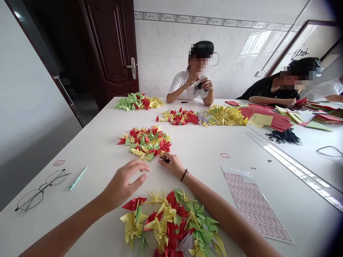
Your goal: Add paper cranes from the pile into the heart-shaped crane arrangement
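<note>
Both arms are bare for as much of them as shows. The left forearm (73,224) — the one nearer the table's (99,142) left edge — is slim and unadorned, ending in a left hand (125,181) with slender fingers. The right forearm (219,210) narrows to a wrist ringed by a thin, dark bracelet (184,175) — one small lump on it, bead or knot unclear.

The left hand (123,182) is held half-open, left of centre; the right hand (174,165) is curled mid-frame.
</note>
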`<act>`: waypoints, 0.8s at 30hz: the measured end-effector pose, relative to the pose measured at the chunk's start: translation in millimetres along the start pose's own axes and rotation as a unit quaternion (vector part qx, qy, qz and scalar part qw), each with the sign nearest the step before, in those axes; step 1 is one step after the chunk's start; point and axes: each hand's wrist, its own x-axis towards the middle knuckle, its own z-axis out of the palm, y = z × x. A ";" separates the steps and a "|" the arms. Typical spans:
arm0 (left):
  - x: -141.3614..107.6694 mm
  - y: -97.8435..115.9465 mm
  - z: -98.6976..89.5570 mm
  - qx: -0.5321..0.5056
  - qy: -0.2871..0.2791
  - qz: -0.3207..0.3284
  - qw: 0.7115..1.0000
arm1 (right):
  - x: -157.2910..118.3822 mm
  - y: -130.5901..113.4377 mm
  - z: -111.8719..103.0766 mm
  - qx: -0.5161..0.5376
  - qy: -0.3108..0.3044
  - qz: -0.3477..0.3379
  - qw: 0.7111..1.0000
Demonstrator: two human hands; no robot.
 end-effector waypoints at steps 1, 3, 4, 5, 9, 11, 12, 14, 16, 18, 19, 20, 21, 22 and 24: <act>0.8 1.3 5.0 -0.022 -0.051 0.032 0.998 | -0.1 0.3 0.1 0.005 0.001 -0.001 1.000; 2.4 1.9 16.0 -0.069 -0.158 0.081 0.982 | -0.2 0.7 0.2 0.009 0.002 -0.002 1.000; 3.2 1.3 20.9 -0.086 -0.197 0.088 0.973 | -0.1 0.7 0.2 0.009 0.002 -0.001 1.000; 3.9 0.5 24.7 -0.097 -0.224 0.085 0.966 | 0.0 0.5 0.0 0.008 0.002 0.000 1.000; 6.1 -1.6 29.3 -0.115 -0.286 0.089 0.947 | 1.2 -1.2 -1.1 0.007 0.002 0.005 1.000; 6.8 -0.5 28.6 -0.102 -0.302 0.087 0.944 | 1.9 -2.3 -1.3 0.008 0.004 0.010 1.000; 7.1 0.5 28.4 -0.093 -0.307 0.082 0.944 | 2.2 -2.7 -1.4 0.007 0.004 0.013 1.000; 8.0 2.9 28.8 -0.080 -0.312 0.070 0.944 | 2.5 -3.3 -1.2 0.003 0.002 0.017 1.000; 9.5 4.8 29.9 -0.082 -0.314 0.058 0.944 | 2.4 -3.7 -1.1 -0.001 0.001 0.021 1.000; 12.0 5.2 30.4 -0.100 -0.308 0.046 0.945 | 1.8 -3.8 -1.1 -0.003 0.002 0.021 1.000; 13.9 4.5 30.3 -0.117 -0.304 0.038 0.945 | 1.6 -3.8 -1.0 -0.003 0.002 0.020 1.000; 16.4 3.3 30.0 -0.139 -0.299 0.027 0.944 | 1.3 -3.7 -1.0 -0.002 0.001 0.018 1.000; 19.6 1.6 29.5 -0.169 -0.296 0.012 0.940 | 1.0 -3.7 -0.9 -0.001 0.000 0.015 1.000; 23.7 -0.5 29.0 -0.205 -0.290 -0.006 0.935 | 0.9 -3.7 -0.8 0.000 0.000 0.014 1.000; 34.1 -5.0 28.4 -0.282 -0.272 -0.039 0.919 | 0.6 -4.1 -0.8 0.000 0.001 0.016 1.000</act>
